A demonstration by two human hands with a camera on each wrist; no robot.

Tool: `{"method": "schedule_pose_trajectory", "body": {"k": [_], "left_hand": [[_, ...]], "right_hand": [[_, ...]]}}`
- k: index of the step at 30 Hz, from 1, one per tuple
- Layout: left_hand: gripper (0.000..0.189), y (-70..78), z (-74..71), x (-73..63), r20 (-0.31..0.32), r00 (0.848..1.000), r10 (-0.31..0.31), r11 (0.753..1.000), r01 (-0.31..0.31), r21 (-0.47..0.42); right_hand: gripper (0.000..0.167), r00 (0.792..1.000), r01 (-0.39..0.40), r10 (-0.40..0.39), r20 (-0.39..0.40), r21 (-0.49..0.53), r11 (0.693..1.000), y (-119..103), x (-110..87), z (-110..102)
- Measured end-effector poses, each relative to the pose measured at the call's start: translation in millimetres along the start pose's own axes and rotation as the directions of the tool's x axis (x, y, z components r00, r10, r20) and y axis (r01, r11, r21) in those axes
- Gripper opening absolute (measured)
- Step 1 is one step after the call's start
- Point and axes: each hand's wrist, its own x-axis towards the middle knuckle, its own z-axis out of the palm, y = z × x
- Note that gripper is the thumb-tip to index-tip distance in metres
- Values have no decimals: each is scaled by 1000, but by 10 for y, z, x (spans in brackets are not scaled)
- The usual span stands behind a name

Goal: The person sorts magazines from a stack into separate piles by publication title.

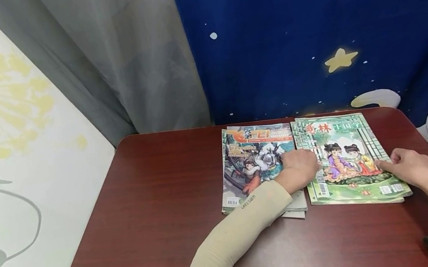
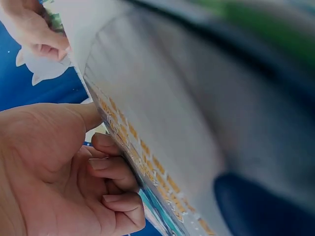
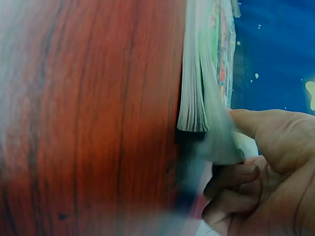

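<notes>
Two stacks of magazines lie side by side on the table. My left hand (image 1: 299, 167) reaches over the left magazine (image 1: 251, 160), which has an orange title. It grips near that stack's right edge, close beside the green magazine (image 1: 344, 153). In the left wrist view, curled fingers (image 2: 118, 182) meet the edge with orange lettering, and the thumb passes behind it. My right hand (image 1: 413, 167) pinches the right edge of the green stack. Seen from the right wrist, pages (image 3: 221, 132) bend downward between its thumb and curled fingers. Lower magazines are mostly covered by the top ones.
The dark red table (image 1: 155, 191) extends left and in front of the stacks. A grey curtain (image 1: 132, 62) and a blue starry curtain (image 1: 274, 37) hang behind its back edge. A patterned white panel (image 1: 24, 176) stands on the left.
</notes>
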Motion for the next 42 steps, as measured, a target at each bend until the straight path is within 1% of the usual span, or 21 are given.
{"method": "schedule_pose_trajectory", "body": {"k": [2, 5, 9, 12, 16, 18, 20, 22, 24, 26, 27, 28, 29, 31, 33, 35, 37, 39, 41, 42], "left_hand": [[37, -14, -6, -12, -8, 1000, 9, 999, -9, -31], [35, -35, -23, -26, -3, 1000, 29, 997, -29, -76], [32, -64, -38, -44, 22, 998, 56, 991, -53, -122], [35, -91, -27, -61, 48, 996, 69, 988, -62, -142], [44, -120, -10, -91, 56, 996, 66, 985, -56, -166], [49, -129, -5, -99, 48, 997, 58, 978, -47, -202], [51, -140, -14, -106, 43, 998, 44, 967, -32, -255], [51, -158, -32, -113, 54, 998, 31, 947, -12, -321], [50, -202, -54, -124, 51, 998, 41, 922, -18, -388], [48, -279, -76, -130, 49, 997, 67, 889, -37, -457], [48, -329, -86, -132, 44, 996, 81, 867, -49, -496], [50, -387, -93, -140, 30, 995, 99, 844, -68, -532], [52, -457, -102, -144, 17, 993, 119, 815, -88, -573], [55, -617, -142, -170, 3, 992, 126, 761, -95, -642], [54, -803, -196, -218, -1, 995, 104, 716, -76, -694], [52, -998, -253, -263, 6, 997, 76, 686, -48, -726], [54, -1182, -294, -302, 20, 999, 47, 670, -16, -742], [58, -1349, -310, -331, 14, 999, 29, 660, -9, -751], [58, -1497, -295, -355, 2, 1000, 6, 659, -3, -752], [60, -1567, -282, -365, 2, 1000, -9, 663, 8, -749]], "right_hand": [[60, 997, -40, 41, 57, -25, 999, -7, -7, -46], [66, 991, -85, 88, 97, -38, 996, -24, -20, -91], [68, 988, -95, 99, 115, -42, 995, -31, -23, -106], [69, 987, -92, 98, 131, -52, 994, -28, -14, -103], [74, 988, -78, 86, 125, -70, 994, -29, -7, -111], [76, 992, -73, 81, 95, -83, 994, -41, -16, -114], [79, 996, -77, 82, 46, -93, 993, -68, -32, -110], [78, 996, -90, 90, -11, -93, 992, -112, -53, -102], [75, 994, -94, 88, -70, -83, 992, -172, -73, -88], [72, 990, -87, 79, -114, -70, 994, -249, -92, -75], [70, 989, -79, 70, -131, -63, 995, -292, -99, -68], [68, 988, -70, 61, -142, -57, 996, -334, -105, -57], [67, 987, -59, 50, -153, -53, 997, -378, -110, -43], [66, 986, -37, 30, -164, -43, 998, -473, -115, -11], [64, 984, -10, 4, -179, -32, 999, -570, -115, 34], [62, 981, 21, -25, -193, -24, 999, -667, -111, 87], [59, 976, 58, -59, -208, -15, 998, -760, -105, 143], [57, 971, 93, -92, -222, -3, 996, -853, -98, 198], [53, 963, 135, -130, -235, 7, 991, -950, -94, 249], [51, 959, 159, -151, -239, 16, 987, -997, -92, 274]]}}
